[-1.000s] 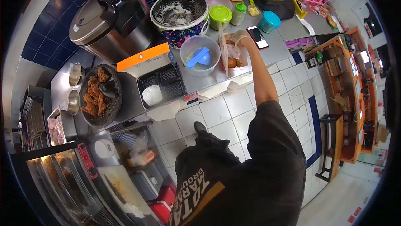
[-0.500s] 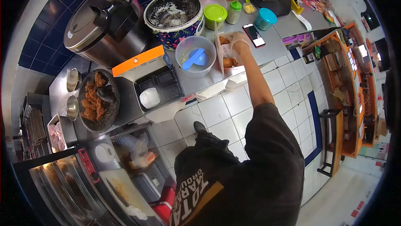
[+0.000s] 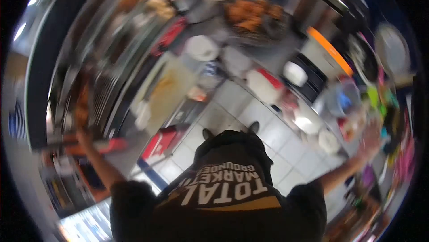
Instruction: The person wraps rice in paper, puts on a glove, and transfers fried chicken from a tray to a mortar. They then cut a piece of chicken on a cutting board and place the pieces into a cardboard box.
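Upside-down pale capitals on the near dark shirt run over three lines: TOTAL, then MARKET with an unclear ending, then GROUNDE, its end unclear too. Marks on the bright panel at left are too blurred to read.

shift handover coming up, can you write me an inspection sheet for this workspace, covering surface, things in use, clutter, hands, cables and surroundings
Surface: grey counter, crowded; picture blurred.
Things in use: food box beside the right hand, contact unclear; orange-flapped box, open, white lump inside.
Clutter: tub with something blue inside; stained cutting board.
Hands: left hand by the cabinet; both blurred, grip unclear.
Cables: nothing seen.
Surroundings: pale tiled floor.
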`<state>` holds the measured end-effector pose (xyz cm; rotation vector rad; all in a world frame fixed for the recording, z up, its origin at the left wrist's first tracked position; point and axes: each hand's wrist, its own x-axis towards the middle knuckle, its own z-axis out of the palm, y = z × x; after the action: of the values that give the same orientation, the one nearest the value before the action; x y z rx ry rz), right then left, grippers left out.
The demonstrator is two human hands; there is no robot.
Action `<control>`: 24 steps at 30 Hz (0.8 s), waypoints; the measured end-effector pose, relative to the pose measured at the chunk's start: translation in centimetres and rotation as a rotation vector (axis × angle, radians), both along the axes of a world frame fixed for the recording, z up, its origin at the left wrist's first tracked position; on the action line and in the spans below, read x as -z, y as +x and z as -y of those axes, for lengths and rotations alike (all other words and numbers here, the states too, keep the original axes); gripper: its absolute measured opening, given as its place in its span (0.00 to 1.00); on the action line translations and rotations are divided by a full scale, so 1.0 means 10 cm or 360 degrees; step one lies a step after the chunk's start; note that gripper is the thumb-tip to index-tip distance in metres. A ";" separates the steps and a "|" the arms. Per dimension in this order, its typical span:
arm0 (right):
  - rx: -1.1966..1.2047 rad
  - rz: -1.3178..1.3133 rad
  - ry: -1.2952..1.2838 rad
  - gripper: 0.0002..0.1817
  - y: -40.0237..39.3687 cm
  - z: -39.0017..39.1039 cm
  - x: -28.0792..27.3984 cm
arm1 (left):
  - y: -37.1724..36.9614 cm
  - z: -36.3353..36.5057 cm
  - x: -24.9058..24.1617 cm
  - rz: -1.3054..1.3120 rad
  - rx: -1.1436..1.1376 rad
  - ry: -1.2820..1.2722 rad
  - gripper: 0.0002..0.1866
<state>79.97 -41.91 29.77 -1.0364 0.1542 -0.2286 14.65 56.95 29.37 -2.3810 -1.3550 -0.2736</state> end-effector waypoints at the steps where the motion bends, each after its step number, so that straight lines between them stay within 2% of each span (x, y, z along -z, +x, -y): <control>1: 0.0060 -0.0078 0.0031 0.43 -0.12 -0.65 -0.33 | -0.12 -0.14 0.01 -0.0113 -0.0001 0.0050 0.18; 2: 0.0152 -0.0149 0.0044 0.43 -0.25 -1.14 -0.56 | -0.20 -0.20 0.00 -0.0185 0.0004 0.0081 0.18; 3: 0.0053 -0.0111 0.0056 0.43 -0.19 -1.35 -0.45 | -0.28 -0.36 0.06 0.0146 -0.0104 -0.0135 0.17; 5: -0.1820 0.0814 0.0423 0.42 -0.11 -1.68 -0.21 | -0.43 -0.80 0.24 0.1270 -0.0274 -0.0738 0.16; 6: -0.0936 0.0137 0.0193 0.40 -0.58 -2.42 -0.50 | -0.55 -1.08 0.32 0.1635 -0.0273 -0.0926 0.17; 7: -0.1115 0.0211 -0.0304 0.47 -0.53 -2.64 -0.22 | -0.71 -1.35 0.43 0.1776 -0.0198 -0.1053 0.17; 9: -0.1479 0.0336 -0.0516 0.39 -0.83 -3.69 -0.20 | -0.83 -1.55 0.47 0.1889 -0.0051 -0.1170 0.20; 10: -0.1516 0.0416 -0.0658 0.37 -1.18 -4.36 -0.39 | -0.39 -1.06 -0.03 0.1543 -0.0279 -0.1038 0.18; 11: -0.1639 0.0425 -0.0583 0.37 -1.29 -4.90 -0.33 | -0.07 -0.89 -0.06 0.2543 -0.0334 -0.1221 0.17; 12: -0.1684 0.0540 -0.0720 0.35 -1.55 -5.39 -0.50 | 0.00 -0.91 -0.10 0.2517 -0.0292 -0.1217 0.17; 13: -0.1766 0.0665 -0.0702 0.33 -1.70 -5.84 -0.53 | -0.06 -1.20 0.03 0.2326 -0.0261 -0.0971 0.18; 14: -0.1844 0.0788 -0.0684 0.31 -1.79 -6.25 -0.47 | -0.06 -1.41 0.05 0.1761 -0.0365 -0.0857 0.19; 15: -0.1726 0.1101 -0.0764 0.28 -1.82 -6.71 -0.29 | -0.10 -1.54 0.08 0.1193 -0.0459 -0.0740 0.21; 16: -0.1594 0.1411 -0.0838 0.24 -1.85 -7.14 -0.19 | -0.07 -1.49 0.11 0.1218 -0.0472 -0.0741 0.21; 18: -0.1286 0.1500 -0.1090 0.18 -2.15 -7.78 -0.33 | 0.27 -1.23 0.06 0.2314 -0.0171 -0.0425 0.22; 20: -0.1226 0.1601 -0.1076 0.14 -2.23 -8.24 -0.26 | 0.33 -0.82 -0.22 0.2356 -0.0103 -0.0530 0.22; 22: -0.1163 0.1698 -0.1055 0.11 -2.27 -8.46 -0.12 | 0.26 -0.54 -0.31 0.1617 -0.0505 -0.0569 0.22; 24: -0.1083 0.1545 -0.0954 0.15 -2.29 -8.54 -0.02 | 0.48 0.39 -0.30 0.1453 -0.0002 0.0230 0.20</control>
<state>57.06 43.51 29.96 -1.3917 -1.1917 -0.1322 19.48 53.01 32.36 -2.1815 -1.5860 -1.5346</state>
